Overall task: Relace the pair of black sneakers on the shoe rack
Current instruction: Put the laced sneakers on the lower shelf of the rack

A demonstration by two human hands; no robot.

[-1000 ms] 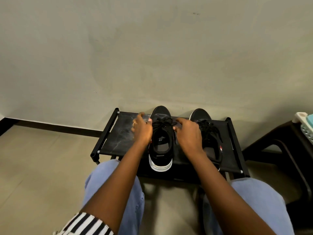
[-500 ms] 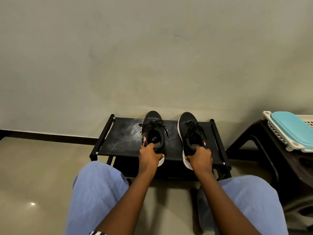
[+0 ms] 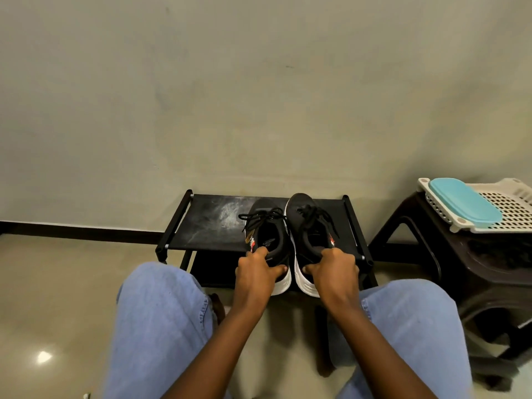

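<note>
On the shoe rack (image 3: 201,226), black sneakers (image 3: 300,205) (laced, white-soled), heels pinched in left hand (image 3: 254,276), right hand (image 3: 334,272).

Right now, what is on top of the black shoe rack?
The left sneaker and right sneaker sit side by side on the shoe rack, toes toward the wall. The left hand and right hand grip their heels, hiding them.

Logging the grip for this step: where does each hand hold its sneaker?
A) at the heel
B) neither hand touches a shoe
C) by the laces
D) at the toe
A: the left hand grips the heel of the left sneaker and the right hand grips the heel of the right sneaker.
</note>
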